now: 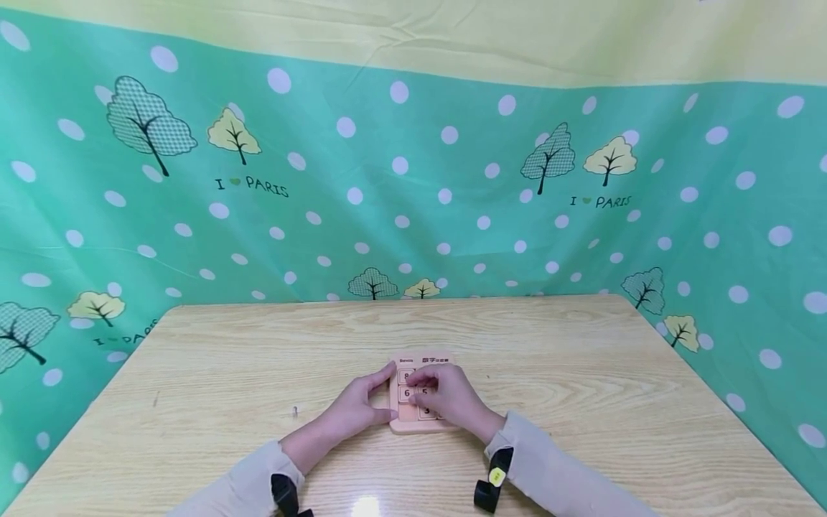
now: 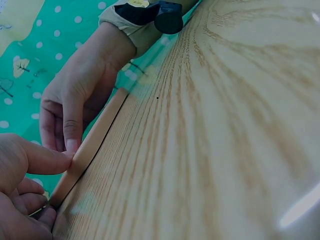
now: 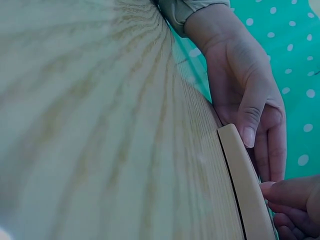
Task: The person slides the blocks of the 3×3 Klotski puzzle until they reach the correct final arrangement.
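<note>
A pink sliding number puzzle lies flat on the table, partly covered by the right hand. Tiles marked 8, 6, 5 and 3 show, and a bare slot is at its lower left. My left hand holds the puzzle's left side, the thumb at the lower corner and a finger near the upper one. Over the tiles, my right hand reaches in from the right with bent fingers, the fingertips at the left and middle columns. Both wrist views show the puzzle's side edge low on the wood.
The pale wooden table extends around the puzzle. A small speck-like object lies left of the left hand. A green dotted cloth with printed trees hangs behind and at both sides. Black cameras are strapped to the wrists.
</note>
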Motion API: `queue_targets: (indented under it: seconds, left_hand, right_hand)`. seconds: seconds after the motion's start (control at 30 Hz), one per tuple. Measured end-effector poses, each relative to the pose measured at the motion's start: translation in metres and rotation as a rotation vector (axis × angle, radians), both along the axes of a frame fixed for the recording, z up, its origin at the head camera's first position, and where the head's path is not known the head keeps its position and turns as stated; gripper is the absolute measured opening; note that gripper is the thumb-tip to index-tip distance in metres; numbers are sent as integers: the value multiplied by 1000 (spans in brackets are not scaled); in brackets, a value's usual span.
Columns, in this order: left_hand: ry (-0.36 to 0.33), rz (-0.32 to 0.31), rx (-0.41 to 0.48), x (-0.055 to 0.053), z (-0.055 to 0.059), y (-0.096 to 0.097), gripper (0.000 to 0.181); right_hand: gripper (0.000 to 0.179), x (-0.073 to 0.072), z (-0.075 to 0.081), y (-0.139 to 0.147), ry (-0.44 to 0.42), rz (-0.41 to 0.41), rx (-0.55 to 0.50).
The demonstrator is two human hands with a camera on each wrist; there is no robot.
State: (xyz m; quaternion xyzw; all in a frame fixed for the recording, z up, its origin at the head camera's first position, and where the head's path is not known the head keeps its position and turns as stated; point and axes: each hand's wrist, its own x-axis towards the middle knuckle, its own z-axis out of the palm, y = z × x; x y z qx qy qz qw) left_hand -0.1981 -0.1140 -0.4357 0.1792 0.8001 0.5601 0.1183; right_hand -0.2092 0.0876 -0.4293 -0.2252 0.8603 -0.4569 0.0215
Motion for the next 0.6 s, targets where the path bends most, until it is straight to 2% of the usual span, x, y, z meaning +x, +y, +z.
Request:
queue_targets:
  seconds: [0.27, 0.6]
  left_hand:
    - [-7, 1, -15, -2, -2, 1, 79]
    - [6, 13, -28, -3, -5, 1, 80]
  right_hand:
    - [21, 9, 2, 12, -12, 9, -28]
    - [25, 25, 4, 31, -69, -13, -64]
